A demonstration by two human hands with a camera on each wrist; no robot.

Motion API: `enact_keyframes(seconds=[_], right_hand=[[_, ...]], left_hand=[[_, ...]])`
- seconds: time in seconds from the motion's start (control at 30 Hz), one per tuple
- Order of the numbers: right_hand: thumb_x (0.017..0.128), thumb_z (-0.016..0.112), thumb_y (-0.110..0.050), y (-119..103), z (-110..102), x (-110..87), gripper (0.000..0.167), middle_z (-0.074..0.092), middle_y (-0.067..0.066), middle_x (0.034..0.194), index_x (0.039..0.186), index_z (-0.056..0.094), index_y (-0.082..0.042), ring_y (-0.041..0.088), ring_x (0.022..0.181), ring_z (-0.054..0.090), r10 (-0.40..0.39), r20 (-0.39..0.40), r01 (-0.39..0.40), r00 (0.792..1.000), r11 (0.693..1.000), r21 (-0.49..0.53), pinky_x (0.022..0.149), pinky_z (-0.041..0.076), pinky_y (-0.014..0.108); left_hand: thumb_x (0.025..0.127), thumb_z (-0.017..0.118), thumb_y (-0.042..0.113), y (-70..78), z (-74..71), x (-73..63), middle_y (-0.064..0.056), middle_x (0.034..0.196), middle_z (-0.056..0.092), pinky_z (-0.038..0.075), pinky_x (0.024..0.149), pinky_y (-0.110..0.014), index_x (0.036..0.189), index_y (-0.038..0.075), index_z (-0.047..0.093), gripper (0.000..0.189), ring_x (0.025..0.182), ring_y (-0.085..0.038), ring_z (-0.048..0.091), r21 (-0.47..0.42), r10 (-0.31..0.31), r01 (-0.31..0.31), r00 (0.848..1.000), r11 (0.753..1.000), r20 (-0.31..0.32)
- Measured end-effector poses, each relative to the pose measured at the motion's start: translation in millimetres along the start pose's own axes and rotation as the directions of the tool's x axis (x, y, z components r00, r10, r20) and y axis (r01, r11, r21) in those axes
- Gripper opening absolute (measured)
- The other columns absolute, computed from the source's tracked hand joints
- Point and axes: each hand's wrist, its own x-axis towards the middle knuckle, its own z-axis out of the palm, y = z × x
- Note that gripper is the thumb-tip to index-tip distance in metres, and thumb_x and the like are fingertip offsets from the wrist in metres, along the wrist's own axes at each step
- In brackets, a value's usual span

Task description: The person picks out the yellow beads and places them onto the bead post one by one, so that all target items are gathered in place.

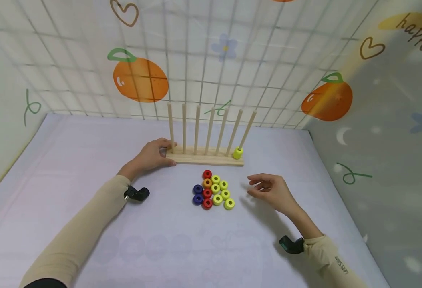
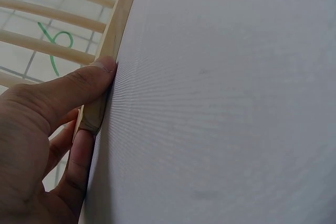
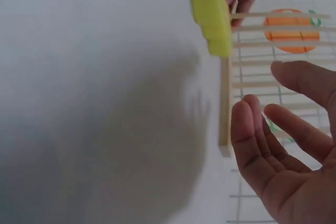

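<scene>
A wooden peg rack (image 1: pixel 207 159) with several upright rods stands toward the back of the table. My left hand (image 1: pixel 149 156) grips its left end, thumb along the front edge and fingers behind, as the left wrist view also shows. Yellow beads (image 1: pixel 238 153) sit low on the rightmost rod. In front of the rack lies a cluster of loose ring beads: yellow (image 1: pixel 217 199), red (image 1: pixel 207 204), dark blue (image 1: pixel 197 199) and one orange bead (image 1: pixel 207 186). My right hand (image 1: pixel 274 192) hovers right of the cluster, fingers loosely bent and thumb apart, nothing between them.
A white cloth (image 1: pixel 153 248) covers the table. Behind the rack hangs a grid-patterned curtain (image 1: pixel 196 72) printed with oranges, and a grey printed wall (image 1: pixel 394 160) rises on the right. Black wrist cameras (image 1: pixel 292 245) sit at both cuffs.
</scene>
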Motion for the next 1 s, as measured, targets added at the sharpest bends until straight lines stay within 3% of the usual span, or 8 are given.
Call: enact_keyframes(seconds=[0.17,0.33,0.43,0.57,0.77,1.0], right_hand=[[0.081,0.083,-0.005,5,19,-7.0,0.042,0.070,0.020,0.105,0.119,0.069,0.003,0.025,0.081,0.071,0.038,0.039,-0.040,0.999,0.998,0.055,0.068,0.055,0.027],[0.080,0.081,0.003,6,36,-11.4,0.044,0.067,0.027,0.104,0.120,0.066,0.009,0.032,0.079,0.069,0.072,0.082,-0.078,0.994,0.994,0.073,0.063,0.054,0.025],[0.078,0.082,0.004,2,42,-13.5,0.045,0.066,0.028,0.103,0.120,0.065,0.009,0.033,0.078,0.069,0.057,0.088,-0.062,0.995,0.996,0.061,0.063,0.053,0.025],[0.077,0.086,-0.004,-3,48,-14.9,0.043,0.069,0.019,0.100,0.117,0.069,0.003,0.025,0.075,0.068,0.035,0.072,-0.037,0.997,0.999,0.023,0.062,0.052,0.025],[0.075,0.090,-0.020,-7,57,-13.4,0.035,0.072,0.004,0.088,0.102,0.074,-0.006,0.014,0.067,0.066,0.028,-0.001,-0.028,1.000,0.997,-0.075,0.059,0.052,0.027],[0.073,0.091,-0.021,-9,62,-11.3,0.028,0.069,-0.002,0.079,0.093,0.074,-0.011,0.012,0.065,0.063,0.016,-0.004,-0.016,1.000,0.992,-0.129,0.057,0.051,0.027]], left_hand=[[0.074,0.090,0.031,-1.8,-0.4,1.1,-0.007,0.136,0.056,0.049,0.087,-0.043,0.140,0.012,0.060,0.075,0.101,-0.026,0.059,-0.005,0.001,-0.001,1.000,1.000,0.001],[0.074,0.091,0.032,-3.5,1.0,1.6,-0.007,0.137,0.056,0.049,0.089,-0.043,0.139,0.010,0.061,0.075,0.115,-0.028,0.055,-0.019,0.014,-0.014,1.000,1.000,0.005],[0.073,0.091,0.031,-3.3,1.1,1.4,-0.006,0.136,0.056,0.049,0.090,-0.043,0.138,0.012,0.061,0.074,0.115,-0.027,0.055,-0.021,0.008,-0.008,1.000,1.000,0.001],[0.073,0.091,0.030,-3.1,-0.1,1.7,-0.004,0.136,0.056,0.049,0.088,-0.042,0.139,0.014,0.061,0.074,0.106,-0.026,0.058,-0.025,-0.008,0.007,1.000,1.000,-0.001],[0.073,0.091,0.030,-3.0,-0.5,1.7,-0.004,0.137,0.056,0.049,0.088,-0.042,0.138,0.013,0.061,0.074,0.107,-0.025,0.057,-0.026,-0.002,0.002,1.000,1.000,-0.007],[0.073,0.091,0.031,-3.7,-0.2,0.6,-0.006,0.137,0.056,0.049,0.088,-0.042,0.139,0.012,0.061,0.075,0.109,-0.026,0.056,-0.027,0.005,-0.005,1.000,1.000,-0.004]])
